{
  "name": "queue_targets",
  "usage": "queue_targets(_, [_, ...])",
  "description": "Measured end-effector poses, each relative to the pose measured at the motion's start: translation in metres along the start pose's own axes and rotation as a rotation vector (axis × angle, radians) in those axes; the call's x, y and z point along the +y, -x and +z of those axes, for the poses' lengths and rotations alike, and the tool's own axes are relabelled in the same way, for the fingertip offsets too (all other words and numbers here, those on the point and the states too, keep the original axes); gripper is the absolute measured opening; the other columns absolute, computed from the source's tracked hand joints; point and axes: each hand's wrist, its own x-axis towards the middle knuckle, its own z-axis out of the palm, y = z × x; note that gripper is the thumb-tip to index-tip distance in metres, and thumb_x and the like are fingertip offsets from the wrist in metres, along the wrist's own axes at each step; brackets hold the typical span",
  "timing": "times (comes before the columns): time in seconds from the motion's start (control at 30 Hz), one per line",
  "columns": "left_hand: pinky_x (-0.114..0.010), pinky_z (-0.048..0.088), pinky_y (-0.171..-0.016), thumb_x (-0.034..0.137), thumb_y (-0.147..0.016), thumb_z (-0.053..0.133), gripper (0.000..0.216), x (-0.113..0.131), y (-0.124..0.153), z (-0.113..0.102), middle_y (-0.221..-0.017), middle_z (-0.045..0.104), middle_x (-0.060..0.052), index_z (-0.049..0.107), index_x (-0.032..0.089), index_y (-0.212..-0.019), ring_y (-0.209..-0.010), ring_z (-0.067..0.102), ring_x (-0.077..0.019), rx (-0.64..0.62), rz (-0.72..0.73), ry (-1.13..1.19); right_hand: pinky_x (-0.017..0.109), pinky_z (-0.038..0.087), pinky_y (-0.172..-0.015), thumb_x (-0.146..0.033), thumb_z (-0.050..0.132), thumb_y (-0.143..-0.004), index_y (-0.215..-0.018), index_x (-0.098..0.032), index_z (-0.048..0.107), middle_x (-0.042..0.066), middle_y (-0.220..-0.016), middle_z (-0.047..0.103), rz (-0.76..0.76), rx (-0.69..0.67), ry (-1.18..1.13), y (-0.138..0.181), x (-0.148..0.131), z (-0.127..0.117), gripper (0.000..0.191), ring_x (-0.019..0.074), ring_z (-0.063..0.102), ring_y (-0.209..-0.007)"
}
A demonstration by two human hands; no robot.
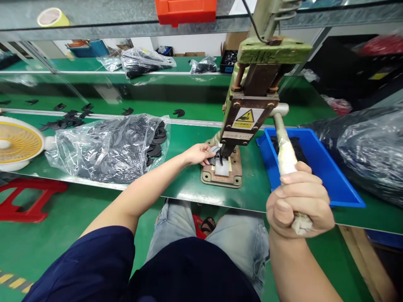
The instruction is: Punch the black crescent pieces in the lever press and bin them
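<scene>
A green hand press (248, 109) with a yellow warning label stands on the bench, its ram low over a small metal plate (222, 167). My left hand (201, 154) pinches a flat black curved piece (214, 155) at the press base, beneath the ram. Its far end is partly hidden by the tool. My right hand (300, 201) is wrapped round the press lever (286, 153), whose grip is bound in whitish tape. Left of the press lies a clear plastic bag (107, 147) full of similar black pieces. Just right of it, a blue bin (330, 176) holds dark pieces.
A white fan (19, 144) with a yellow grille stands at the left. Loose black pieces (66, 119) lie along the bench's back. A large dark plastic-wrapped bundle (371, 138) sits at the right. Overhead, a metal shelf carries a red-orange bin (185, 11) and a tape roll (53, 17).
</scene>
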Motion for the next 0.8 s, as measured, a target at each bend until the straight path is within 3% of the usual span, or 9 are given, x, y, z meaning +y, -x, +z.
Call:
queue_targets(0.23, [-0.016, 0.048, -0.045, 0.036, -0.092, 0.08, 0.04, 0.012, 0.0, -0.006, -0.053, 0.066, -0.002, 0.048, 0.019, -0.077, -0.044, 0.064, -0.0118, -0.097, -0.152, -0.034, 0.061, 0.057, -0.098, -0.037, 0.073, -0.082, -0.064, -0.026, 0.053, -0.004, -0.062, 0.059, -0.004, 0.007, -0.015, 0.001, 0.0, 0.0, 0.029, 0.0196, 0.067, -0.073])
queue_targets(0.33, [-0.016, 0.048, -0.044, 0.036, -0.093, 0.079, 0.036, 0.016, 0.004, -0.004, -0.055, 0.068, -0.003, 0.051, 0.018, -0.08, -0.043, 0.063, -0.0111, -0.114, -0.199, 0.008, 0.059, 0.058, -0.099, -0.04, 0.076, -0.082, -0.076, -0.029, 0.065, -0.004, -0.067, 0.061, -0.015, 0.011, -0.064, -0.02, -0.006, 0.005, 0.017, 0.0199, 0.069, -0.076])
queue_targets(0.37, [-0.016, 0.049, -0.045, 0.035, -0.094, 0.078, 0.033, 0.017, 0.006, -0.003, -0.055, 0.068, -0.003, 0.052, 0.018, -0.082, -0.043, 0.064, -0.0109, -0.107, -0.204, 0.019, 0.058, 0.058, -0.1, -0.043, 0.078, -0.081, -0.087, -0.031, 0.071, -0.003, -0.074, 0.064, -0.039, 0.027, -0.085, -0.034, -0.008, 0.007, 0.015, 0.0204, 0.07, -0.08])
queue_targets(0.47, [-0.015, 0.05, -0.047, 0.035, -0.096, 0.076, 0.03, 0.017, 0.012, 0.001, -0.056, 0.068, -0.002, 0.053, 0.018, -0.085, -0.045, 0.066, -0.0108, -0.076, -0.189, 0.06, 0.051, 0.054, -0.108, -0.053, 0.079, -0.081, -0.129, -0.034, 0.068, 0.002, -0.118, 0.068, -0.041, 0.038, -0.153, -0.08, -0.011, 0.013, 0.053, 0.0233, 0.07, -0.112])
queue_targets(0.57, [-0.016, 0.052, -0.048, 0.038, -0.094, 0.078, 0.035, 0.014, 0.026, 0.002, -0.058, 0.07, -0.003, 0.052, 0.017, -0.083, -0.046, 0.066, -0.0108, -0.059, -0.122, 0.124, 0.045, 0.052, -0.11, -0.05, 0.073, -0.089, -0.143, -0.029, 0.057, 0.007, -0.141, 0.057, 0.084, 0.011, -0.142, -0.099, -0.001, 0.011, 0.06, 0.0243, 0.063, -0.13])
queue_targets(0.67, [-0.017, 0.052, -0.049, 0.043, -0.091, 0.081, 0.04, 0.01, 0.052, 0.001, -0.06, 0.071, -0.004, 0.052, 0.017, -0.083, -0.048, 0.068, -0.012, -0.083, -0.017, 0.165, 0.037, 0.057, -0.098, -0.034, 0.076, -0.088, -0.129, -0.023, 0.064, 0.008, -0.122, 0.067, 0.218, 0.03, -0.034, -0.063, 0.02, 0.007, 0.045, 0.0174, 0.069, -0.109])
queue_targets(0.73, [-0.017, 0.051, -0.048, 0.046, -0.09, 0.081, 0.042, 0.007, 0.075, 0.001, -0.059, 0.07, -0.004, 0.05, 0.018, -0.083, -0.05, 0.069, -0.0138, -0.114, 0.056, 0.185, 0.034, 0.059, -0.092, -0.029, 0.076, -0.088, -0.114, -0.021, 0.068, 0.006, -0.106, 0.071, 0.419, -0.13, -0.03, -0.018, 0.03, 0.007, 0.029, 0.0149, 0.071, -0.096])
queue_targets(0.8, [-0.017, 0.05, -0.047, 0.05, -0.087, 0.083, 0.046, 0.006, 0.097, 0.003, -0.059, 0.069, -0.003, 0.05, 0.019, -0.083, -0.051, 0.07, -0.0149, -0.143, 0.106, 0.2, 0.033, 0.063, -0.083, -0.031, 0.077, -0.087, -0.115, -0.022, 0.068, 0.005, -0.1, 0.075, 0.562, -0.351, -0.1, 0.029, 0.031, 0.013, 0.031, 0.0159, 0.073, -0.089])
